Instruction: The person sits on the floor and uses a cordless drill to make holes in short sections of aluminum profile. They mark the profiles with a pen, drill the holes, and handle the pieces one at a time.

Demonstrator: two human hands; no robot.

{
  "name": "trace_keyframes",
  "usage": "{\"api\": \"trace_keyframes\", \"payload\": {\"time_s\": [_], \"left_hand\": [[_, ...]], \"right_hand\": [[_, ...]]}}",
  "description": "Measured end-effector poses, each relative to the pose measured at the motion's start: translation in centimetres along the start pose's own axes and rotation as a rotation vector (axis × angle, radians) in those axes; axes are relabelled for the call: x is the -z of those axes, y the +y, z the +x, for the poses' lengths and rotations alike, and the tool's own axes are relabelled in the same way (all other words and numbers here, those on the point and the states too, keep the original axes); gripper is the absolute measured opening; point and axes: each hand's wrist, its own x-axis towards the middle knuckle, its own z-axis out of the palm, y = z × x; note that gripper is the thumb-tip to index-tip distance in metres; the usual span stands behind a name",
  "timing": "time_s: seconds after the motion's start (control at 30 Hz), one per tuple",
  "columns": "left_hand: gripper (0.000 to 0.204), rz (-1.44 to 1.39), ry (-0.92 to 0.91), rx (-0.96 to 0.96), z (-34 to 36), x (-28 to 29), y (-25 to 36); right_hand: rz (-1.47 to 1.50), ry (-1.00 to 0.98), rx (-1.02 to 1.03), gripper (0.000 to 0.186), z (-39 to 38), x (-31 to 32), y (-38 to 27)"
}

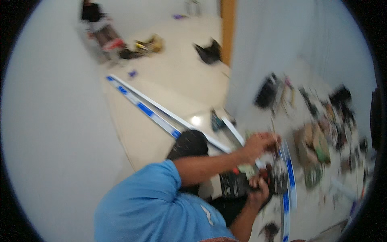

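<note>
My right hand [259, 189] is wrapped round the handle of a cordless drill [279, 175], whose dark battery end [233, 184] points back toward my body. Just above the drill's front, my left hand [262, 146] is closed in a pinch. Something thin seems to be at its fingertips, too blurred to name. Beneath and beside the drill runs a long white strip with blue film [291, 173]. Two more long white strips [147, 109] with blue patches lie on the floor to the left, meeting at their far end.
Beyond my hands stands an open brown bag [308, 145], with a coil [313, 176] close by. Tools and loose items [334, 117] are scattered at the right. A black plastic bag [209, 51] lies by the wooden door frame [227, 32]. Far left is a cluttered pile [149, 44].
</note>
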Motion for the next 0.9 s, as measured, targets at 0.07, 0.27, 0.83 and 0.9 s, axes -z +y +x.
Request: {"api": "trace_keyframes", "payload": {"time_s": [0.07,0.27,0.83,0.9], "left_hand": [[0.035,0.212,-0.069,-0.032,-1.3,0.0,1.4],[0.048,0.212,-0.138,0.036,-3.6,0.2,2.5],[0.033,2.468,-0.265,0.389,0.9,28.6,-9.1],[0.038,2.404,-0.236,0.363,1.0,30.1,-10.4]], "right_hand": [[0.056,0.049,-0.037,0.067,-0.8,-0.3,-0.3],[0.173,-0.047,0.084,0.073,0.3,-3.5,-1.6],[0.182,-0.055,0.163,0.075,-1.1,-3.4,-2.6],[0.194,-0.010,0.172,0.078,-1.2,-3.2,-2.7]]}}
